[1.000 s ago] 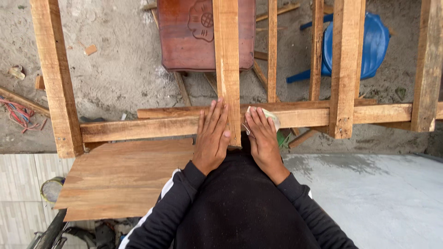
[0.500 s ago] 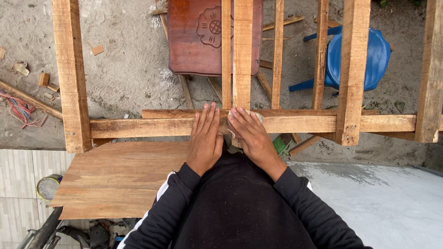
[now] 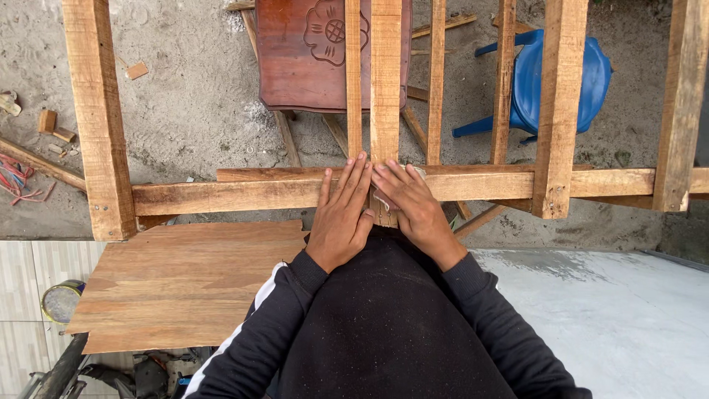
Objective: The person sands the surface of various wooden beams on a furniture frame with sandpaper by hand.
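My left hand (image 3: 341, 216) lies flat, fingers together, on the horizontal wooden beam (image 3: 221, 196), just left of where an upright plank (image 3: 385, 81) crosses it. Touching it on the right, my right hand (image 3: 413, 207) presses a small pale sheet (image 3: 381, 201) against the foot of that plank. Only the sheet's edges show under the fingers. Both arms are in black sleeves, and the left sleeve has a white stripe.
More upright planks (image 3: 96, 118) (image 3: 560, 103) (image 3: 681, 103) join the beam. Far below lie sandy ground, a red-brown carved panel (image 3: 310, 59), a blue plastic chair (image 3: 591, 81) and wood scraps (image 3: 55, 125). A plywood sheet (image 3: 185, 281) lies at lower left, a grey concrete slab (image 3: 628, 318) at right.
My right hand has slid left along the beam until it touches my left hand at the upright plank. The pale sheet is now mostly hidden under its fingers.
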